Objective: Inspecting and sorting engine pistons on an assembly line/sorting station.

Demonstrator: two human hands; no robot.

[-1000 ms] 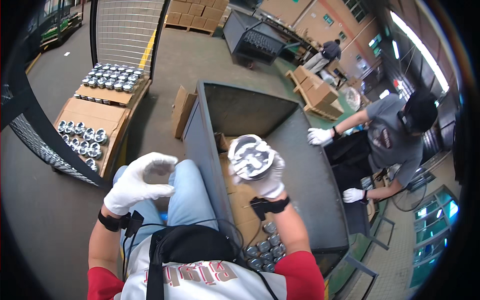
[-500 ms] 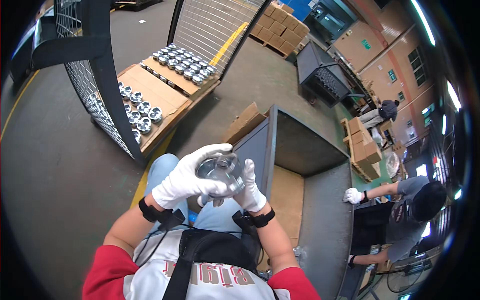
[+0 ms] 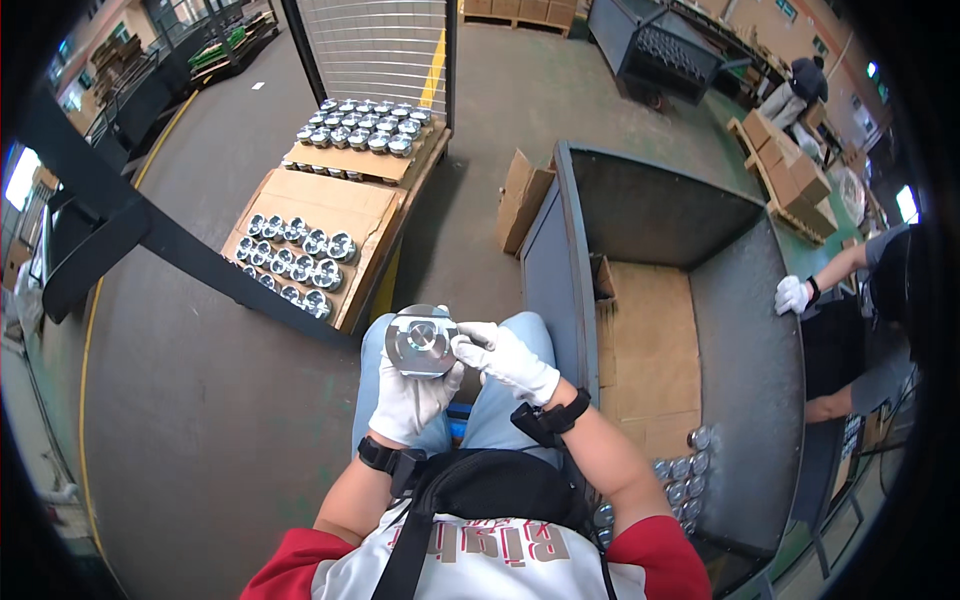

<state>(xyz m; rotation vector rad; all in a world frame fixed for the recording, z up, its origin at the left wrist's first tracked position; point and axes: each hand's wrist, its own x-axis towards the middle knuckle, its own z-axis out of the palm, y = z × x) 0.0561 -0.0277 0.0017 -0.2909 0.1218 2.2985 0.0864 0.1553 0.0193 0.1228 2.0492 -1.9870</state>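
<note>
A shiny metal piston (image 3: 421, 341) is held above my knees, its round face with a ringed centre turned up toward me. My left hand (image 3: 412, 400), in a white glove, is closed around it from below. At the piston's right edge, my white-gloved right hand (image 3: 508, 360) grips the rim with bent fingers. Similar pistons (image 3: 298, 262) stand in rows on cardboard on a cart at the front left. More of them (image 3: 684, 480) lie in the near end of a grey metal bin (image 3: 745, 330) to my right.
The cart's dark post (image 3: 190, 250) crosses at the left, with a wire mesh side (image 3: 385, 50) behind. A cardboard flap (image 3: 524, 200) sticks up beside the bin. Across the bin, a co-worker's gloved hand (image 3: 793, 295) rests on its rim. Boxes (image 3: 785, 170) sit on a pallet beyond.
The view has swung and levelled, bringing the pistons in the bin into sight. The held piston has turned face up. My left hand now supports it underneath, and my right hand has its fingers at the rim.
</note>
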